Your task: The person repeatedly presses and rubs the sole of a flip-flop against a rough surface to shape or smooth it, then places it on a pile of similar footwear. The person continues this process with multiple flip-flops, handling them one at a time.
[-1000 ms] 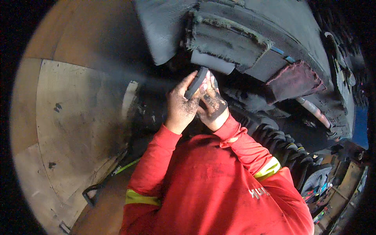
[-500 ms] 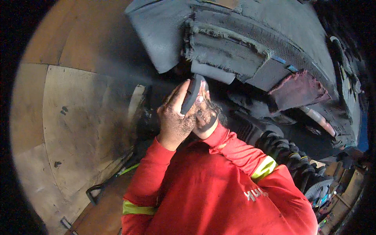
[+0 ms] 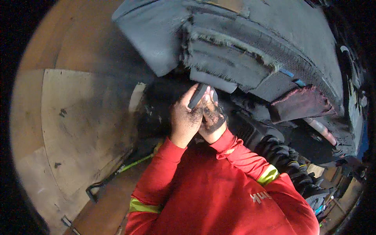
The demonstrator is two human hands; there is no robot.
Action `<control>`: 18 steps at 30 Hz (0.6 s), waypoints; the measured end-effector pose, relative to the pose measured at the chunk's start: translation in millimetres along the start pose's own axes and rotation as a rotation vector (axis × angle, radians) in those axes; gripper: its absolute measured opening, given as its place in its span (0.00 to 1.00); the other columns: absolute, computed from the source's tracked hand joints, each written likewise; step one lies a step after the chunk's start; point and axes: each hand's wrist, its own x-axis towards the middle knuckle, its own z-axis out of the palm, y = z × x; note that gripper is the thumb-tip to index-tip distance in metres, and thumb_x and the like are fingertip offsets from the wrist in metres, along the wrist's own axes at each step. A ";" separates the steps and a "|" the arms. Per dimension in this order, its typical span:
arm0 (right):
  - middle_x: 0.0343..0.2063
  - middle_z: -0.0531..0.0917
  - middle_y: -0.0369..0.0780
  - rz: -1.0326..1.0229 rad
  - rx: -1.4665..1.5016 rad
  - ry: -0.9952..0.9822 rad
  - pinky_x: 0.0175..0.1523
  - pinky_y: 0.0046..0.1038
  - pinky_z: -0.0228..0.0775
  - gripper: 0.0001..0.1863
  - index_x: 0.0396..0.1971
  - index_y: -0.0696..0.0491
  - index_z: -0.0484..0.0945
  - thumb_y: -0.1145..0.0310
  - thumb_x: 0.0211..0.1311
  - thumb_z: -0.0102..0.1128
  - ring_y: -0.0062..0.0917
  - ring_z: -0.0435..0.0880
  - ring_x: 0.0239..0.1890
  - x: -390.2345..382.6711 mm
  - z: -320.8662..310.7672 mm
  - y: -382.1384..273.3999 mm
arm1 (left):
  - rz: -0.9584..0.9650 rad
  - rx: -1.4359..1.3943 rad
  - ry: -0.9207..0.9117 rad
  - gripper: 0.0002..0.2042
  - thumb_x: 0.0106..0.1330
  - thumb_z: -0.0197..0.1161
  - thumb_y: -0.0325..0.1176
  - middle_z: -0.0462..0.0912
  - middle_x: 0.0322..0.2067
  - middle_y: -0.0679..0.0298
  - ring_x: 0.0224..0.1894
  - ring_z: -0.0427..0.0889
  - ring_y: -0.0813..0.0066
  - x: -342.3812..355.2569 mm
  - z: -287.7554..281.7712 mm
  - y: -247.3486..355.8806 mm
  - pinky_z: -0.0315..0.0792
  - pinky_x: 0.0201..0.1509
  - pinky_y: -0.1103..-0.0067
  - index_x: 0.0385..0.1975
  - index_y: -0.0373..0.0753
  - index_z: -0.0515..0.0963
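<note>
Both hands meet in front of me, sooty with black dust, around a dark, curved piece (image 3: 198, 96) that looks like a shoe sole. My left hand (image 3: 185, 122) is closed on its left side, fingers along the outer edge. From the other side my right hand (image 3: 212, 118) grips it, with much of the piece hidden between the palms. Just beyond the fingertips hangs a grey flap (image 3: 213, 80), below a frayed, dust-covered cloth pad (image 3: 225, 58) on the big grey machine housing (image 3: 286, 27).
A reddish frayed cloth (image 3: 301, 103) hangs at the right, above a pale tube (image 3: 322, 131). Several dark curved pieces (image 3: 284, 150) are stacked beside my right arm. Stained wooden boards (image 3: 74, 129) stand at the left, near a black handle (image 3: 94, 192) and a green strip (image 3: 135, 163).
Both hands have shifted slightly right and down in the picture, still around the dark piece. Less of the piece shows now, and it is tilted more. The view has shifted a little.
</note>
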 end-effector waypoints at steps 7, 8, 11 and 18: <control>0.68 0.59 0.61 -0.320 -0.033 0.023 0.65 0.63 0.58 0.33 0.60 0.60 0.67 0.71 0.51 0.64 0.64 0.62 0.67 8.1 -12.7 -5.8 | 0.071 -0.175 0.091 0.22 0.65 0.64 0.27 0.79 0.56 0.48 0.57 0.81 0.60 -37.0 -15.4 6.0 0.71 0.60 0.74 0.60 0.32 0.74; 0.68 0.60 0.61 -0.345 -0.064 0.027 0.65 0.64 0.57 0.30 0.56 0.61 0.69 0.71 0.51 0.64 0.65 0.63 0.66 8.2 -11.4 -6.6 | 0.097 -0.215 0.101 0.22 0.64 0.65 0.25 0.78 0.58 0.49 0.59 0.79 0.60 -40.4 -17.0 6.7 0.70 0.62 0.73 0.60 0.32 0.74; 0.68 0.61 0.59 -0.387 -0.126 0.016 0.66 0.65 0.56 0.25 0.53 0.60 0.74 0.70 0.53 0.63 0.63 0.64 0.66 10.9 -13.0 -7.0 | 0.121 -0.272 0.146 0.23 0.64 0.65 0.26 0.77 0.59 0.50 0.60 0.78 0.60 -50.5 -19.3 8.0 0.70 0.63 0.72 0.60 0.32 0.74; 0.72 0.54 0.55 -0.535 0.046 0.064 0.74 0.55 0.45 0.42 0.71 0.56 0.57 0.66 0.58 0.66 0.57 0.52 0.73 9.2 7.7 -5.2 | 0.414 0.052 0.308 0.24 0.62 0.67 0.25 0.76 0.60 0.51 0.63 0.73 0.51 -74.0 -38.0 -7.2 0.68 0.66 0.66 0.60 0.33 0.73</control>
